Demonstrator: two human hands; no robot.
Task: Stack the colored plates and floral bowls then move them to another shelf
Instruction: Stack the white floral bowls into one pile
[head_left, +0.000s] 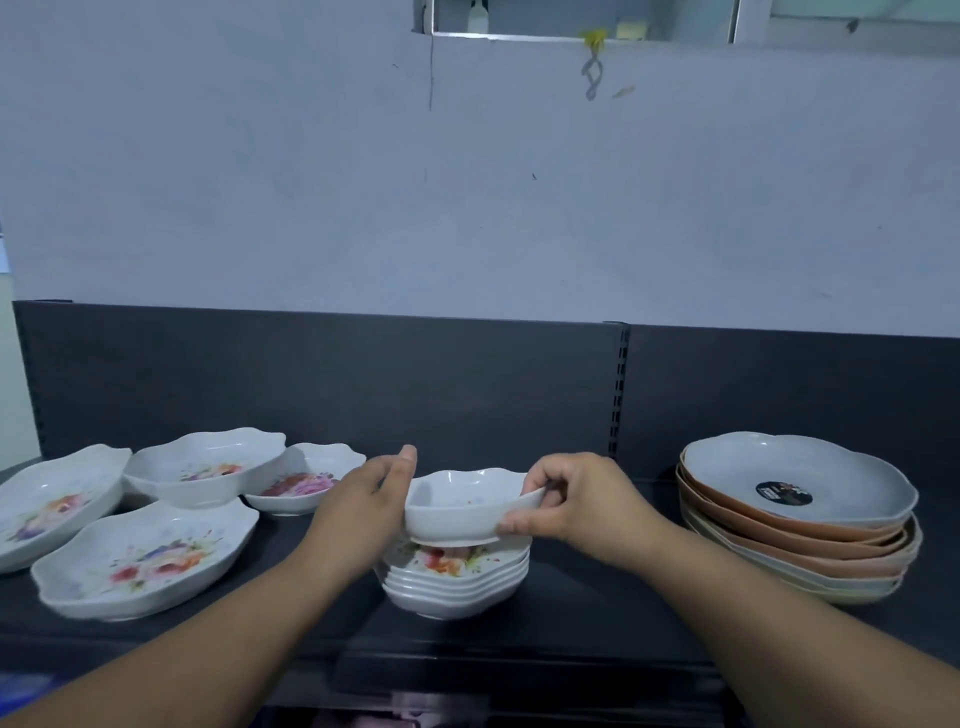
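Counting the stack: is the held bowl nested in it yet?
Not yet. The held bowl hangs above the stack, whose top bowl's floral inside shows under its base; the right hand pinches its rim.

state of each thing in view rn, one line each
bowl stack, nested, upright on shelf
top bowl, over the bowl stack, not yet nested
four loose floral dishes, unstacked, at left
colored plates, stacked, at right
right hand, pinches the top bowl's rim
left hand, against the top bowl's left side, grip hidden
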